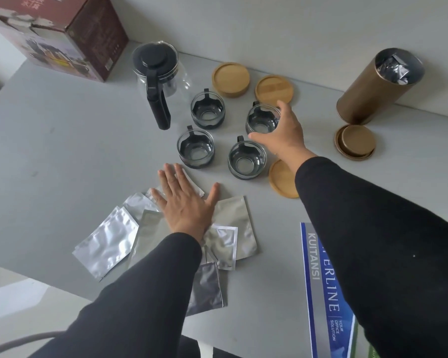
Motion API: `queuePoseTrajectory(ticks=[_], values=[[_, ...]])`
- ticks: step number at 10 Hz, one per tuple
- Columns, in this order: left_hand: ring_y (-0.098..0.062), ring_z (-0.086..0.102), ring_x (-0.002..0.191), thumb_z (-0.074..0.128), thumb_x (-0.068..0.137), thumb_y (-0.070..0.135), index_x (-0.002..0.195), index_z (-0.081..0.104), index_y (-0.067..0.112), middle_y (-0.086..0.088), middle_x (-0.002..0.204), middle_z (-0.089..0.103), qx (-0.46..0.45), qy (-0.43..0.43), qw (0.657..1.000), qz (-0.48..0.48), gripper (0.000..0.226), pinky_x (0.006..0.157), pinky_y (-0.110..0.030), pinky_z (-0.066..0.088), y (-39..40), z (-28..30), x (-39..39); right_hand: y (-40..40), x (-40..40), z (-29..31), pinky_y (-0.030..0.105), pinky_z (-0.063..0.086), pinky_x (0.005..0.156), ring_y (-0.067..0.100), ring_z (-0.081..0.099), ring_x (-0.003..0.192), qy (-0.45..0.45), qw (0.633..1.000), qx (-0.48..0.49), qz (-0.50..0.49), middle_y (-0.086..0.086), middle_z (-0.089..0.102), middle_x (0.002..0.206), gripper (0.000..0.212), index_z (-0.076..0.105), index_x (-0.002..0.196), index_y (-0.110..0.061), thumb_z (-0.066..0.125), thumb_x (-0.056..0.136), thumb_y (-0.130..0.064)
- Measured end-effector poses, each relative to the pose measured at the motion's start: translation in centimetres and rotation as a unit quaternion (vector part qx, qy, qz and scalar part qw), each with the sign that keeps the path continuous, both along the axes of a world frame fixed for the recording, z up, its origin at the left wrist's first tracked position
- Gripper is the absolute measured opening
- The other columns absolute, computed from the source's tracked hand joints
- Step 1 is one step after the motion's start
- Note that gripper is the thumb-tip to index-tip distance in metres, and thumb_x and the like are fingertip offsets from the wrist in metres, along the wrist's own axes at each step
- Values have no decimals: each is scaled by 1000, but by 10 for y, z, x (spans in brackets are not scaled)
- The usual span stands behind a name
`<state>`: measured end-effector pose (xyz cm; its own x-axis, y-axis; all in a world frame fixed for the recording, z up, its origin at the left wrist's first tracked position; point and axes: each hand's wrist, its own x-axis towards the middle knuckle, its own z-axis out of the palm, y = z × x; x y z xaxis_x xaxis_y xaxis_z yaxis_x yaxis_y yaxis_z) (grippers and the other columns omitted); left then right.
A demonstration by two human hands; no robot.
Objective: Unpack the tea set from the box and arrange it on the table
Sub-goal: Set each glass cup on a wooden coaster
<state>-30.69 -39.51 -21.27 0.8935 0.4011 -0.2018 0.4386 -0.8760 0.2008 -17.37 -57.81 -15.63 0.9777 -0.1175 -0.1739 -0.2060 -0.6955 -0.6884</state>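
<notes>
So my right hand (282,133) grips the far-right cup (263,120), probably to seat it on a coaster (274,90) just beyond; left hand (185,200) lies spread flat, pinning foil packets (106,246).

- A glass teapot (161,76) with black lid and handle is standing upright beside the box (62,34).
- Four glass cups (208,110) are sitting upright, grouped.
- Three wooden coasters (230,79) are lying flat nearby.

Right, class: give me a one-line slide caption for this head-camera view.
Right hand grips a glass cup among three others; left hand rests flat on foil sachets.
</notes>
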Motion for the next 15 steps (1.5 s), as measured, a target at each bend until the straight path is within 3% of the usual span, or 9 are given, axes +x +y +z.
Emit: queuePoseTrajectory(ticks=[2, 3, 6, 7, 10, 15], values=[[-19, -18, 146, 21, 81, 78, 151, -9, 12, -4, 159, -14, 6, 7, 1000, 1, 101, 117, -50, -7, 0, -1, -1, -5, 1, -11, 19, 34, 94, 16, 47, 122, -13, 999, 33, -6, -1, 50, 133, 89, 38, 134, -19, 86, 61, -36], [-19, -19, 146, 19, 81, 78, 151, -10, 12, -4, 159, -14, 10, 12, 1000, 2, 101, 118, -50, -7, 0, 0, 0, -7, 1, -13, 17, 35, 86, 13, 52, 107, -36, 998, 37, -18, -3, 55, 122, 81, 44, 125, -19, 86, 58, -37], [-18, -20, 145, 19, 80, 79, 151, -12, 13, -3, 159, -17, 6, 15, 1000, 2, 101, 118, -48, -8, 1, 4, 1, -11, 36, 4, 19, 40, 76, 16, 50, 90, -182, 977, 49, -95, 0, 48, 104, 76, 45, 108, -7, 84, 51, -38], [-17, -20, 145, 20, 80, 79, 151, -12, 14, -2, 159, -17, 9, 16, 1000, 6, 101, 118, -47, -9, 1, 4, 1, -14, 52, 3, 15, 37, 74, 15, 47, 89, -186, 977, 44, -94, -1, 44, 103, 71, 39, 101, -15, 84, 53, -40], [-17, -20, 145, 22, 80, 78, 151, -11, 14, -2, 159, -17, 14, 16, 1000, 12, 102, 118, -47, -8, -1, 4, 2, -19, 80, -17, 33, 45, 92, 22, 51, 110, -126, 988, 4, -89, 3, 53, 119, 83, 45, 121, -12, 81, 55, -46], [-17, -20, 145, 22, 80, 78, 151, -12, 15, -1, 159, -17, 16, 14, 1000, 14, 101, 118, -46, -9, 0, 2, 3, -21, 91, -26, 36, 38, 105, 22, 44, 125, -78, 994, 15, -72, 4, 48, 134, 92, 33, 138, -19, 79, 62, -42]])
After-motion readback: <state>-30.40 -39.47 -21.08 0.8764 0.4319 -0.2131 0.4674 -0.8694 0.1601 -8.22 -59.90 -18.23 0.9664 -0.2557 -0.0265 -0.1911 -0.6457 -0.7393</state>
